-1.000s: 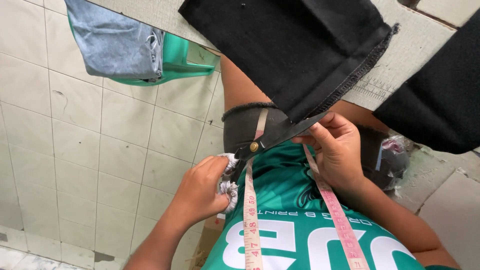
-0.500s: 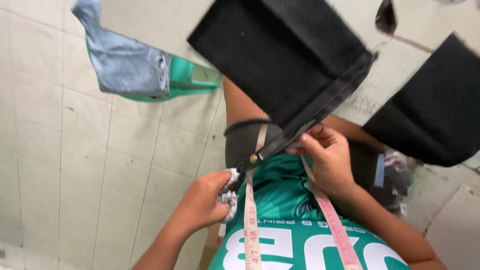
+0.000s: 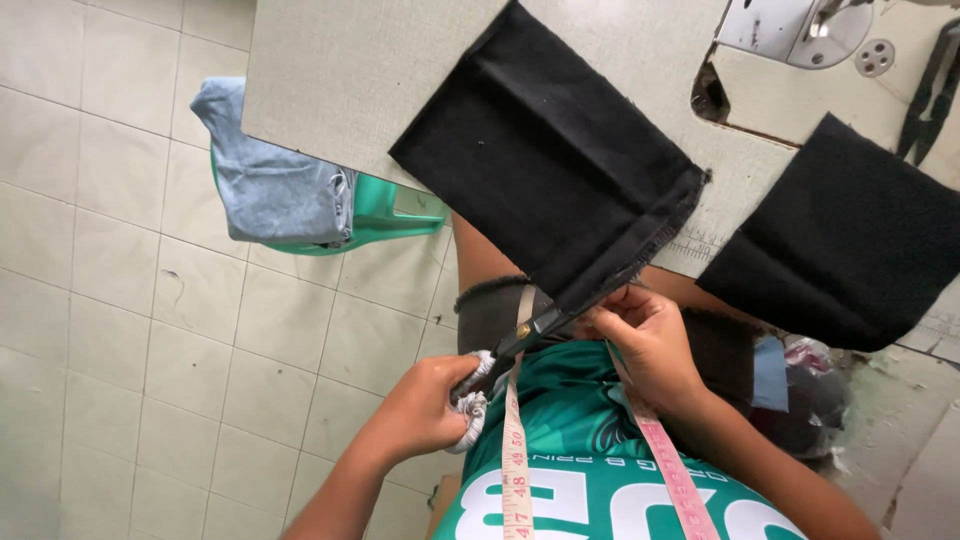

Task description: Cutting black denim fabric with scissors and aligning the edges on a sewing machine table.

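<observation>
Now scissors [image 3: 520, 338] at black fabric [image 3: 560, 170] edge

Left hand [image 3: 425, 405] grips cloth-wrapped scissors [image 3: 510, 345] — blades at the black fabric [image 3: 545, 160] edge, right hand [image 3: 650, 340] pinching it at three o'clock.

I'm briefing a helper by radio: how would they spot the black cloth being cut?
Find the pale sewing table. Two black cloths lie on it; take the left black cloth, overhanging the near edge. Only its frayed edge meets the scissors.
</observation>
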